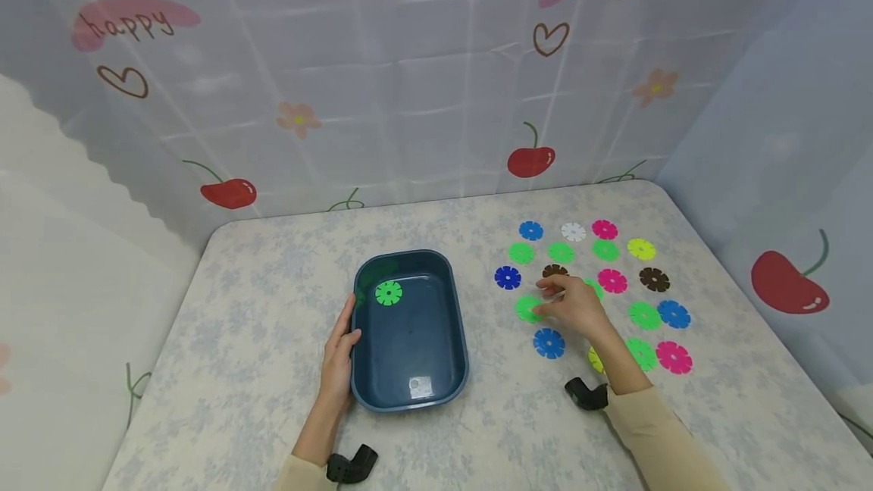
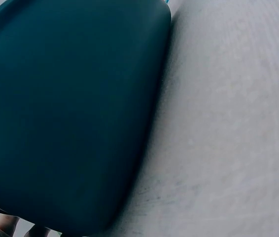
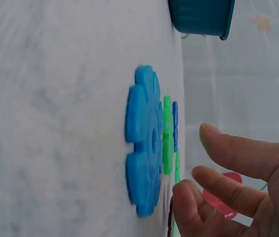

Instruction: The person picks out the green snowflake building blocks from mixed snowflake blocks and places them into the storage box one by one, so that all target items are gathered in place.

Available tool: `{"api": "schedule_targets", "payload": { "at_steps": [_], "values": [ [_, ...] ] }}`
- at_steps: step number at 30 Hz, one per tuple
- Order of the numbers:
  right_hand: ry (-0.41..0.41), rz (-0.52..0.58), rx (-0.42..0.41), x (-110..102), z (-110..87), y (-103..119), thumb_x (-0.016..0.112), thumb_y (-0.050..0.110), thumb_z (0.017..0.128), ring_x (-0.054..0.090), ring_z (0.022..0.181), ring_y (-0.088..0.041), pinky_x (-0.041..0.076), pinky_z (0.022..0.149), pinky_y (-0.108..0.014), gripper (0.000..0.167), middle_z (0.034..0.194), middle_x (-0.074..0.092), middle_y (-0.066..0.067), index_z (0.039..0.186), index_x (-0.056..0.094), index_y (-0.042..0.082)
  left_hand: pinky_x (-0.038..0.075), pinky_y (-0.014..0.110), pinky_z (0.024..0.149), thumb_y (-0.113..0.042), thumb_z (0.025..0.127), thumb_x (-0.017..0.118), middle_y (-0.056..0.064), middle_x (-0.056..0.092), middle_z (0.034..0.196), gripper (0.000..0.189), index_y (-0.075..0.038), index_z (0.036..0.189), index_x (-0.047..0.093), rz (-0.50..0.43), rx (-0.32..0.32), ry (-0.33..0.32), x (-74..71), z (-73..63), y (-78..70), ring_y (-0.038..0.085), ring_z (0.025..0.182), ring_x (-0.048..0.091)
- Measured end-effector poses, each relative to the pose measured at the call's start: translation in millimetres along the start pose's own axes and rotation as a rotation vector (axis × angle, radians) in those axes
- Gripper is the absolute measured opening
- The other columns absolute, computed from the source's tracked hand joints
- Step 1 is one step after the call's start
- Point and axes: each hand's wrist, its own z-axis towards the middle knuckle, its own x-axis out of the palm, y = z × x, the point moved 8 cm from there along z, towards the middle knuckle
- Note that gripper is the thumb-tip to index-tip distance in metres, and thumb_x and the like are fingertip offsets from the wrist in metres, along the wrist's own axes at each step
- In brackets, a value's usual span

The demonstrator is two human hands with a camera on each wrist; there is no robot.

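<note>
A dark blue rectangular plastic tub point(image 1: 409, 392) stands on the table with one green notched disc point(image 1: 389, 293) inside. My left hand point(image 1: 337, 362) holds its left side, thumb over the rim and fingers along the outer wall. In the left wrist view the tub's wall point(image 2: 70, 108) hides most of that hand. My right hand point(image 1: 574, 308) hovers low over the loose discs, thumb and fingers apart with nothing between them. Its thumb overlaps a green disc point(image 1: 525, 309) in the head view. A light blue disc point(image 3: 144, 143) lies closest in the right wrist view.
Several flat discs lie spread right of the tub, among them a pink disc point(image 1: 674, 358), a brown disc point(image 1: 655, 279), a white disc point(image 1: 574, 232) and a yellow disc point(image 1: 641, 249). A printed curtain point(image 1: 409, 97) hangs behind the table point(image 1: 273, 286).
</note>
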Motion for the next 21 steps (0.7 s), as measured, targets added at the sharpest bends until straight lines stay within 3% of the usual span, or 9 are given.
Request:
{"api": "schedule_targets", "payload": {
  "at_steps": [5, 10, 19, 21],
  "values": [
    [0.016, -0.01, 0.04, 6.4, 4.0, -7.2, 0.08, 0.017, 0.079, 0.061, 0.091, -0.027, 0.052, 0.078, -0.04, 0.047, 0.11, 0.066, -0.018, 0.121, 0.066, 0.001, 0.022, 0.005, 0.107, -0.01, 0.103, 0.032, -0.007, 0.012, 0.165, 0.057, -0.023, 0.157, 0.022, -0.002, 0.0, 0.003, -0.1, 0.6, 0.2, 0.014, 0.152, 0.004],
    [0.021, -0.026, 0.047, 10.4, 5.7, -10.7, 0.08, 0.019, 0.078, 0.06, 0.091, -0.025, 0.051, 0.075, -0.038, 0.049, 0.112, 0.065, -0.016, 0.121, 0.066, 0.002, 0.015, 0.026, 0.121, -0.008, 0.103, 0.031, -0.007, 0.013, 0.164, 0.057, -0.024, 0.157, 0.023, 0.008, 0.003, 0.003, -0.9, 1.0, 0.4, 0.013, 0.152, 0.005],
    [0.018, -0.082, 0.02, 13.0, 7.6, -11.7, 0.082, 0.014, 0.074, 0.058, 0.083, -0.021, 0.048, 0.069, -0.033, 0.043, 0.104, 0.064, -0.014, 0.114, 0.068, 0.002, 0.018, 0.016, 0.116, -0.008, 0.103, 0.031, -0.005, 0.012, 0.165, 0.057, -0.023, 0.157, 0.022, 0.009, 0.012, 0.01, -0.2, 0.5, -1.1, 0.015, 0.153, 0.004],
    [0.018, -0.08, 0.021, 13.1, 7.4, -11.4, 0.082, 0.013, 0.074, 0.057, 0.083, -0.021, 0.048, 0.069, -0.033, 0.041, 0.102, 0.064, -0.013, 0.112, 0.068, 0.002, 0.022, 0.005, 0.107, -0.01, 0.103, 0.032, -0.005, 0.011, 0.165, 0.057, -0.024, 0.157, 0.022, 0.007, 0.01, 0.014, 0.4, 0.0, -0.9, 0.015, 0.153, 0.004]
  ]
}}
